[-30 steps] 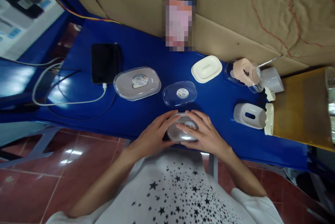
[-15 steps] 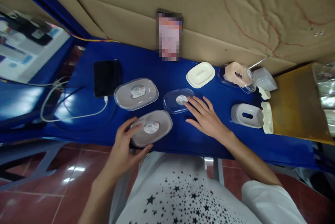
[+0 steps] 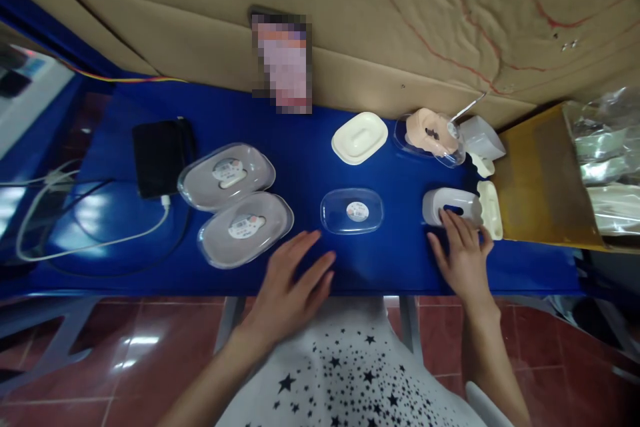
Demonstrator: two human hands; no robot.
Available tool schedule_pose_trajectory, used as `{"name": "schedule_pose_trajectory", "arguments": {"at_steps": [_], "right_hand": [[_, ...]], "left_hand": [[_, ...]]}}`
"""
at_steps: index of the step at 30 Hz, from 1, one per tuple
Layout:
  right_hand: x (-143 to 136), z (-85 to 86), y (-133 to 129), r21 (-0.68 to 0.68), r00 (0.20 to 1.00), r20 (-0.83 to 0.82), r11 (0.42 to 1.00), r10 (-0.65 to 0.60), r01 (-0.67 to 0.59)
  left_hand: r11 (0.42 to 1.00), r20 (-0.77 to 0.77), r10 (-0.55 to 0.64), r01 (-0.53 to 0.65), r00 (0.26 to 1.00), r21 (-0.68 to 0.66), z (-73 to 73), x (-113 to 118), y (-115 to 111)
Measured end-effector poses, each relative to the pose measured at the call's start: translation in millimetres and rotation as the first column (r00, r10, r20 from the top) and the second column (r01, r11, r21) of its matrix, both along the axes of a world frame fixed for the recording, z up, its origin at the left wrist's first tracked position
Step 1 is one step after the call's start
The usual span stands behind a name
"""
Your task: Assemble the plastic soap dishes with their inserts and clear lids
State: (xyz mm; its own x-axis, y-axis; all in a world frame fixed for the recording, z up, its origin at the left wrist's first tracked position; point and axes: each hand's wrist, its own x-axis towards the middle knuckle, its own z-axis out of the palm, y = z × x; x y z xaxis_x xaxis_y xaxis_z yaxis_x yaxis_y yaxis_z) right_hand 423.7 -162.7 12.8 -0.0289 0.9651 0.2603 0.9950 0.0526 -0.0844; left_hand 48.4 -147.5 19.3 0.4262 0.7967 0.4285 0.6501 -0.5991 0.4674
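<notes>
My left hand point(image 3: 291, 278) rests flat on the blue table point(image 3: 310, 147) with fingers spread and nothing in it, just right of a grey lidded oval box point(image 3: 245, 230). A second grey lidded box point(image 3: 226, 176) lies behind that one. A small clear lid with a sticker point(image 3: 352, 211) sits between my hands. My right hand point(image 3: 463, 254) touches the near side of a white slotted case point(image 3: 451, 207) with its fingertips, without gripping it.
A cream lid point(image 3: 359, 138), a clear dish with a pink item point(image 3: 431, 136), and white and cream parts point(image 3: 482, 143) stand at the back right. A yellow box point(image 3: 543, 184) is at the right, a black phone point(image 3: 159, 156) with a white cable point(image 3: 87, 245) at the left.
My left hand set the grey lidded box down beside the other one and let go. My right hand moved from the clear lid rightward to the white slotted case.
</notes>
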Motion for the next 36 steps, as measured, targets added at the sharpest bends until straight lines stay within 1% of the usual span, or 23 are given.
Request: {"name": "schedule_pose_trajectory", "arguments": {"at_steps": [1,3,5,7,8,10,11,13,14,16,18,19,20,22,24,25,26,28,29,31,33,36], "right_hand": [[-4,-2.1,-3,-0.026,0.999,-0.008,0.999,0.037,-0.037],[-17,-1.4,-5,-0.067,0.991,-0.05,0.989,0.126,-0.13],[-29,6.1,-2,-0.1,0.961,-0.138,0.962,0.24,-0.255],[-34,18.0,12,-0.09,0.905,-0.252,0.923,0.343,-0.375],[-35,24.4,23,-0.071,0.876,-0.296,0.906,0.38,-0.417],[-33,35.1,57,-0.028,0.841,-0.329,0.886,0.43,-0.463],[-33,38.4,78,-0.023,0.837,-0.314,0.878,0.448,-0.479],[-37,40.0,124,-0.019,0.812,-0.269,0.84,0.518,-0.542],[-41,38.6,147,-0.038,0.808,-0.235,0.826,0.54,-0.562],[-54,33.4,187,-0.099,0.799,-0.167,0.796,0.578,-0.597],[-68,28.9,211,-0.17,0.782,-0.115,0.763,0.613,-0.624],[-73,27.9,215,-0.197,0.774,-0.103,0.75,0.624,-0.631],[-76,28.0,215,-0.216,0.768,-0.105,0.739,0.632,-0.638],[-76,31.5,199,-0.221,0.752,-0.155,0.72,0.64,-0.658],[-66,37.1,168,-0.191,0.737,-0.232,0.714,0.634,-0.674],[-58,39.3,150,-0.177,0.738,-0.264,0.721,0.62,-0.67],[-49,40.5,130,-0.173,0.758,-0.281,0.746,0.588,-0.643],[-28,38.7,91,-0.224,0.815,-0.274,0.791,0.51,-0.57],[-17,35.9,74,-0.253,0.855,-0.253,0.822,0.453,-0.51],[2,29.1,47,-0.302,0.903,-0.231,0.855,0.363,-0.421],[14,24.9,31,-0.297,0.912,-0.275,0.876,0.303,-0.381],[21,29.2,28,-0.209,0.903,-0.35,0.919,0.248,-0.334]], "left_hand": [[0.995,-0.062,-0.083,0.079,0.995,-0.055,0.0,13,9],[0.987,-0.156,-0.122,0.103,0.98,-0.127,-1.9,33,28],[0.983,-0.221,-0.126,0.091,0.967,-0.161,-5.4,41,42],[0.987,-0.248,-0.087,0.049,0.965,-0.155,-9.5,38,45],[0.99,-0.247,-0.052,0.017,0.968,-0.141,-11.4,35,43],[0.992,-0.225,0.036,-0.062,0.974,-0.109,-14.0,28,31],[0.99,-0.208,0.076,-0.098,0.975,-0.097,-14.4,26,24],[0.985,-0.18,0.134,-0.15,0.975,-0.08,-13.7,26,10],[0.986,-0.174,0.134,-0.148,0.976,-0.072,-12.7,28,4],[0.994,-0.187,0.083,-0.095,0.979,-0.054,-9.6,36,-1],[0.999,-0.218,0.018,-0.027,0.976,-0.037,-5.9,44,1],[1.0,-0.229,-0.003,-0.004,0.973,-0.027,-4.1,47,5],[1.0,-0.235,-0.01,0.006,0.972,-0.019,-2.3,49,10],[1.0,-0.229,0.002,-0.004,0.973,-0.008,1.3,51,22],[0.999,-0.226,0.023,-0.028,0.974,-0.018,4.8,52,35],[0.999,-0.232,0.028,-0.036,0.972,-0.03,6.4,52,42],[0.998,-0.244,0.028,-0.04,0.969,-0.045,7.9,53,48],[0.996,-0.277,0.018,-0.042,0.961,-0.082,9.7,58,62],[0.994,-0.294,0.012,-0.044,0.956,-0.101,9.9,61,69],[0.99,-0.325,0.009,-0.055,0.946,-0.132,9.1,68,83],[0.987,-0.352,0.001,-0.057,0.936,-0.148,7.8,75,94],[0.986,-0.396,-0.059,-0.008,0.916,-0.167,8.5,84,103]]}}
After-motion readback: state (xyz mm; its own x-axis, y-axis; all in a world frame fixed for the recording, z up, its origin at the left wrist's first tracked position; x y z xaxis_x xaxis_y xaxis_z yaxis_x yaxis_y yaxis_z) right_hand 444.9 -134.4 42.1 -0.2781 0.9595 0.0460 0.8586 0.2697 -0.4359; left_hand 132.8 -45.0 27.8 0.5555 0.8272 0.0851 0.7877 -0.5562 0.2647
